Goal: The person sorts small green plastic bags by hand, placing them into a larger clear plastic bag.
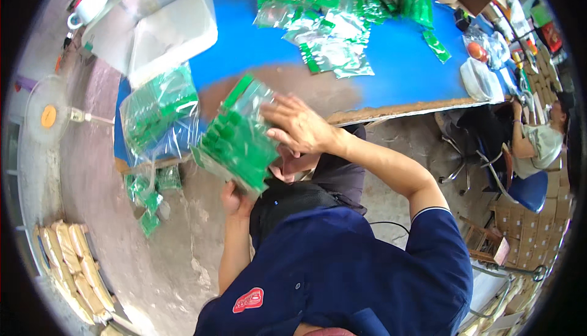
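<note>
A stack of clear plastic packets with green panels (240, 145) is held in front of my body, just off the table's near edge. My left hand (236, 200) is closed on its lower edge, with most of the fingers hidden behind the packets. My right hand (296, 122) lies against the stack's right side, fingers stretched out and slightly blurred. Left of the stack, a large clear bag filled with green packets (160, 113) rests on the table corner. A loose heap of green and clear packets (333, 30) lies farther back on the table.
The blue table (391, 79) has a worn brown patch near its front edge. A translucent plastic bin (174, 33) stands at back left, near a fan (49, 116). More green packets (147, 198) hang below the table corner. Another person (538, 140) sits at far right.
</note>
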A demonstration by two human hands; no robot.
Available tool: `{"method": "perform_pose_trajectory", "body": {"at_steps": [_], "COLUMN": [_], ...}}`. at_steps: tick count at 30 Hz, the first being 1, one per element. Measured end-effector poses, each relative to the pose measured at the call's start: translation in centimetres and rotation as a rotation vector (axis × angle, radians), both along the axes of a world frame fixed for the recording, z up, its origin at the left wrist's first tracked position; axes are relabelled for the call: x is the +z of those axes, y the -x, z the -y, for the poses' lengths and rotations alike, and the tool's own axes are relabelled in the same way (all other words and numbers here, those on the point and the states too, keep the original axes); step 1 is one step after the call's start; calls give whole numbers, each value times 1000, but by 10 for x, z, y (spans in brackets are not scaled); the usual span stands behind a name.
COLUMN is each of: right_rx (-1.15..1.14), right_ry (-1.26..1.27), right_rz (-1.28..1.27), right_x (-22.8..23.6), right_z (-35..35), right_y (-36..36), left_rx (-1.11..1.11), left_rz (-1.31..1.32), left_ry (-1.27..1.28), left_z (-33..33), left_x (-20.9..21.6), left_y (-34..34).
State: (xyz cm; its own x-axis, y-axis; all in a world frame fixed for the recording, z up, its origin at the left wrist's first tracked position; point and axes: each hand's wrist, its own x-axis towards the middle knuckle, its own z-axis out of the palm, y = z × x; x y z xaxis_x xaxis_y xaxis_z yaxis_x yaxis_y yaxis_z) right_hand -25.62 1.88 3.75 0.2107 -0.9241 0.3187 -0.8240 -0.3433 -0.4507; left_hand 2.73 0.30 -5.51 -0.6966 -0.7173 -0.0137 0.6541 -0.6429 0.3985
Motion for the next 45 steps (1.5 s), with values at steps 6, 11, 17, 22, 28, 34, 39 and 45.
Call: {"method": "perform_pose_trajectory", "body": {"at_steps": [6, 11, 17, 22, 28, 34, 39, 45], "right_rx": [-341, -19, 103, -91, -154, -174, -94, -148], "right_ry": [-204, -241, 14, -70, -91, -200, -46, -170], "right_rz": [562, 410, 670, 642, 635, 608, 515, 601], "right_x": [46, 52, 100, 12, 11, 36, 28, 18], "right_z": [16, -5, 21, 44, 31, 41, 39, 42], "right_y": [-30, -56, 3, 20, 15, 14, 19, 19], "left_rx": [2, 180, 271, 203, 84, 94, 33, 75], "left_rz": [104, 395, 865, 678, 618, 493, 498, 168], "left_ry": [-178, -72, 1402, 1124, 1054, 976, 978, 785], "left_z": [-2, -14, 97, 130, 104, 114, 120, 120], "left_x": [7, 40, 145, 104, 103, 101, 97, 115], "left_y": [1, 22, 62, 95, 109, 112, 111, 100]}}
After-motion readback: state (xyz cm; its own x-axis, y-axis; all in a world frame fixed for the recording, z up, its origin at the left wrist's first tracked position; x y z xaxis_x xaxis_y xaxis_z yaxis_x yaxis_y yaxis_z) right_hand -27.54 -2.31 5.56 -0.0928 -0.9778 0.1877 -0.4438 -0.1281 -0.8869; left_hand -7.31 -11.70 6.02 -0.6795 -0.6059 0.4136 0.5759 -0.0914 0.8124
